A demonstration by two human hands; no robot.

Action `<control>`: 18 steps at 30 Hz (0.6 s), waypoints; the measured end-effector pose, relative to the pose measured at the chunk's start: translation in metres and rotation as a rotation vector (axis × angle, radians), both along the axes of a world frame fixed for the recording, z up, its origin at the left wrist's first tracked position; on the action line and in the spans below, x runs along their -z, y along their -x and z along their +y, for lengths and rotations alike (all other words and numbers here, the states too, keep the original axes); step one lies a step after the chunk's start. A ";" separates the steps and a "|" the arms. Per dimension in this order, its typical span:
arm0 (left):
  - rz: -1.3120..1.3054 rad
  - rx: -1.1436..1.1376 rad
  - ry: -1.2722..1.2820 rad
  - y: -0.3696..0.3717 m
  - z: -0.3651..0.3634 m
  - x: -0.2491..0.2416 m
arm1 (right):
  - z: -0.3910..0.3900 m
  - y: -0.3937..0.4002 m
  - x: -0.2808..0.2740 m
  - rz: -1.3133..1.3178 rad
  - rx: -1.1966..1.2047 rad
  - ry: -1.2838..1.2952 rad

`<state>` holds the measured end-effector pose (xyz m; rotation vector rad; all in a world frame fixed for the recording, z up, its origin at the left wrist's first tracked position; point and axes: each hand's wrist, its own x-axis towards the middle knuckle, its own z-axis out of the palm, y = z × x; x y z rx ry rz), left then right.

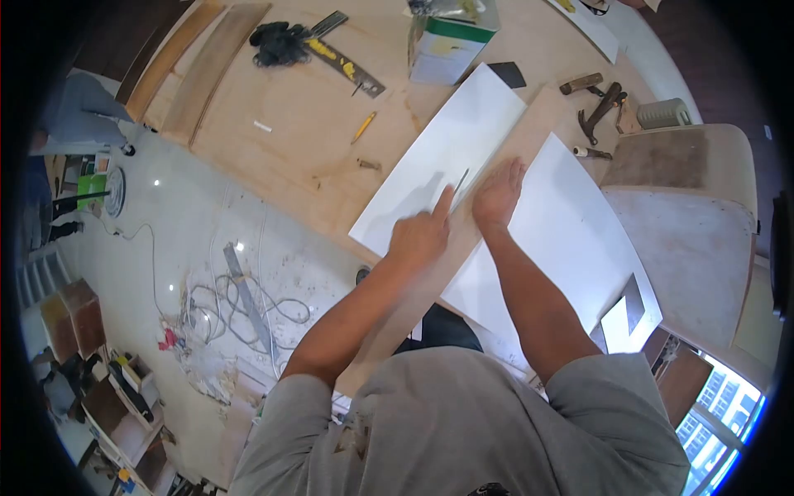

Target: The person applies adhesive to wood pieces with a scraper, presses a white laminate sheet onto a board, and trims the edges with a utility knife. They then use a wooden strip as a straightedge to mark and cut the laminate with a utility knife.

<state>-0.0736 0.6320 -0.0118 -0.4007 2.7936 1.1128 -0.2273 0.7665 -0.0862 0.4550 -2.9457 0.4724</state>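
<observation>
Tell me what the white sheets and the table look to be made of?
The white sheets look like smooth laminate or thin board: flat, stiff, matte white, though it's hard to say for sure. The table looks like bare plywood: pale tan with faint grain and pencil marks. The left hand holds a thin blade, seemingly metal.

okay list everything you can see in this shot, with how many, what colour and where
white sheets: two, white, on the table either side of the hands
wooden strip: one, tan, between the sheets
slim tool: one, grey, at the left fingertips
pencil: one, yellow, on the table beyond the sheets
square ruler: one, yellow and black, far side
gloves: dark heap, beside the ruler
box: one, green and white, far edge
hammer: one, dark, far right
cables: tangle, white, on the floor
left hand: holds the tool
right hand: flat on the strip
</observation>
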 end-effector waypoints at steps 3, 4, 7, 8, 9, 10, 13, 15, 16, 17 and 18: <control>-0.003 0.027 -0.025 0.103 0.005 0.013 | 0.005 0.003 0.004 0.023 -0.017 0.065; -0.001 0.035 -0.023 0.130 0.007 0.013 | -0.003 -0.002 -0.009 0.029 0.011 0.095; 0.012 0.060 -0.017 0.196 0.014 0.016 | -0.007 -0.001 -0.016 -0.037 0.029 0.102; 0.025 0.067 -0.012 0.213 0.018 0.020 | -0.007 -0.001 -0.016 0.013 0.004 0.098; 0.034 0.074 -0.008 0.224 0.020 0.022 | -0.006 0.000 -0.013 0.010 0.011 0.086; 0.036 0.073 -0.007 0.233 0.023 0.024 | -0.004 0.002 -0.009 0.008 0.016 0.076; 0.039 0.070 -0.002 0.251 0.026 0.026 | -0.003 0.004 -0.010 -0.040 0.029 0.079; 0.044 0.073 0.001 0.258 0.024 0.024 | -0.005 0.003 -0.013 -0.057 0.026 0.085; 0.037 0.074 0.002 0.260 0.024 0.022 | -0.005 0.002 -0.013 -0.052 0.022 0.082; 0.031 0.075 0.002 0.262 0.025 0.021 | -0.004 0.002 -0.013 -0.047 0.018 0.077; 0.026 0.075 0.000 0.264 0.026 0.021 | -0.004 0.003 -0.012 -0.047 0.020 0.069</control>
